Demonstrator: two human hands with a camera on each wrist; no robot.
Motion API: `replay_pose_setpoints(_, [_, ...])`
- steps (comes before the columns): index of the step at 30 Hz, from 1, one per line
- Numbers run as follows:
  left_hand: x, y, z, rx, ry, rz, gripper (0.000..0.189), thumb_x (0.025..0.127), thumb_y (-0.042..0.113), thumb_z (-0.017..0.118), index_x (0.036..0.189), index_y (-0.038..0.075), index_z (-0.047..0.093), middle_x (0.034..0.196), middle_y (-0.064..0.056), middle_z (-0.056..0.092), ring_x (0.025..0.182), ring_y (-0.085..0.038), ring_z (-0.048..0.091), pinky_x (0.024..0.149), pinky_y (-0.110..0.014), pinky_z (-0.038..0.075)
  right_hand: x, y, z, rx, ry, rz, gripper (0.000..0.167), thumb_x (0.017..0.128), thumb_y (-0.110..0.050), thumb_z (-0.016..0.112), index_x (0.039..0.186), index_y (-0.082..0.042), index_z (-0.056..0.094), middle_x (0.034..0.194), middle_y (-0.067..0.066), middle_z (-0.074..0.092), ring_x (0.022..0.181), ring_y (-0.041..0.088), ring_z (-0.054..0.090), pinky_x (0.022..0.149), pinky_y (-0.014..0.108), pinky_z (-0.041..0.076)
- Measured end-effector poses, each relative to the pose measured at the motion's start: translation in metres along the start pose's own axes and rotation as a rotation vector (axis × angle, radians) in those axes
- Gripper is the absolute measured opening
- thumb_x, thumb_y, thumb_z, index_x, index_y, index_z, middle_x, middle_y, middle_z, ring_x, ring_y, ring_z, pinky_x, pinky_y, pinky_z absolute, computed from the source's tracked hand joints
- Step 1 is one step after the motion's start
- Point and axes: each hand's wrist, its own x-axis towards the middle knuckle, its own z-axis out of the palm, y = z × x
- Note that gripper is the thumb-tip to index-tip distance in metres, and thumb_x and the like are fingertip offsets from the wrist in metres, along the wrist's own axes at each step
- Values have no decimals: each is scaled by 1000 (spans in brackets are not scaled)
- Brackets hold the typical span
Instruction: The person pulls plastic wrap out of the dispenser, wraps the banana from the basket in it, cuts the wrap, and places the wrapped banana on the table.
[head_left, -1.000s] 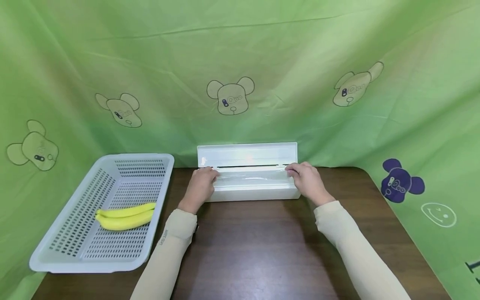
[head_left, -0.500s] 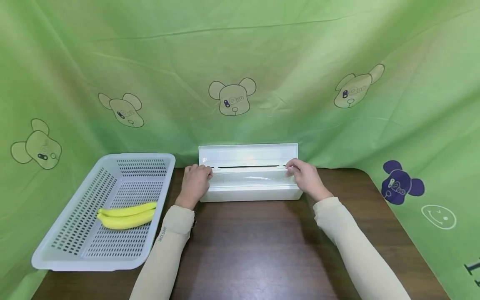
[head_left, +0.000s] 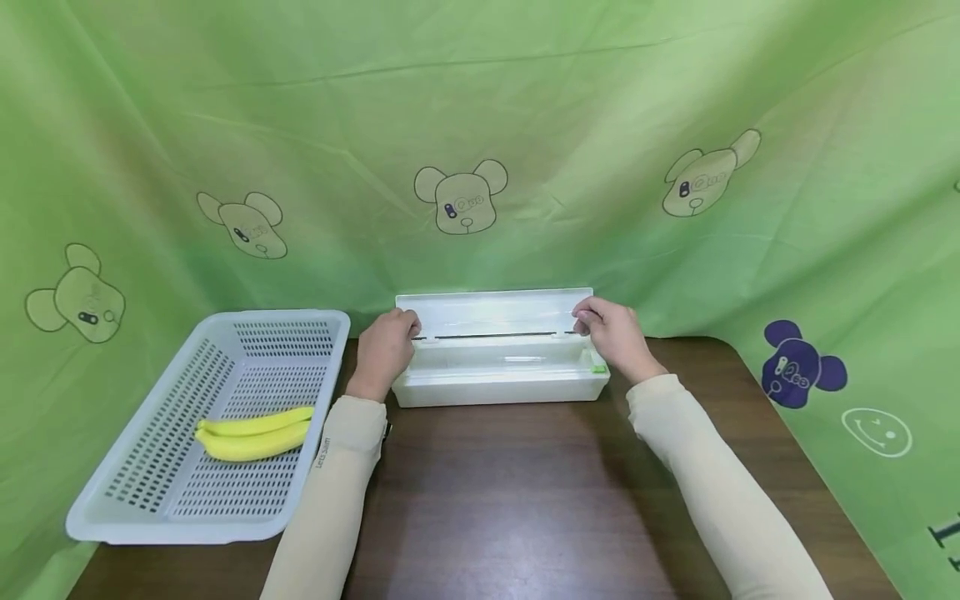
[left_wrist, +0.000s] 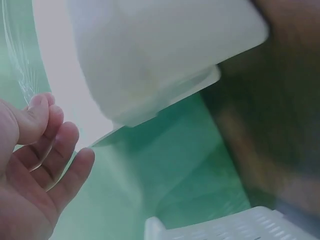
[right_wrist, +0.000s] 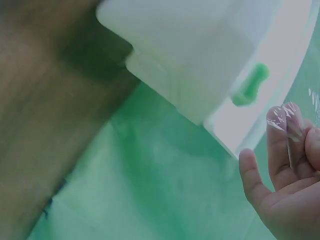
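Note:
A white cling film dispenser box (head_left: 501,390) stands on the table with its lid (head_left: 495,315) raised at the back. Above its left end my left hand (head_left: 385,350) pinches one edge of clear cling film (left_wrist: 21,65) between thumb and fingertips. My right hand (head_left: 618,340) pinches the film's other side, which wraps shiny over its fingertips in the right wrist view. Between the hands the film is so clear that it hardly shows in the head view. A green slider (right_wrist: 251,85) sits at the box's right end, just below my right hand.
To the left stands a pale blue plastic basket (head_left: 187,528) with slotted walls, holding two yellow bananas (head_left: 255,437). The brown wooden table (head_left: 510,500) spreads in front of the box. A green printed cloth (head_left: 570,108) hangs close behind and at both sides.
Both hands have risen from the box opening toward the lid, drawing the film up. My left hand has also shifted left. The green slider has come into sight.

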Motion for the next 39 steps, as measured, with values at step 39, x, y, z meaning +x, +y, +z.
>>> replay_pose_setpoints(39, [46,14,-59,-70,25,-2,10,97,1,62,104,1,70,100,-12,67,87,-31,66,74,-44,55,41,-48,-51,-37,57,-12,16,103,1,53,102,5,68,85,17,69,81,34,67,79,48,53])
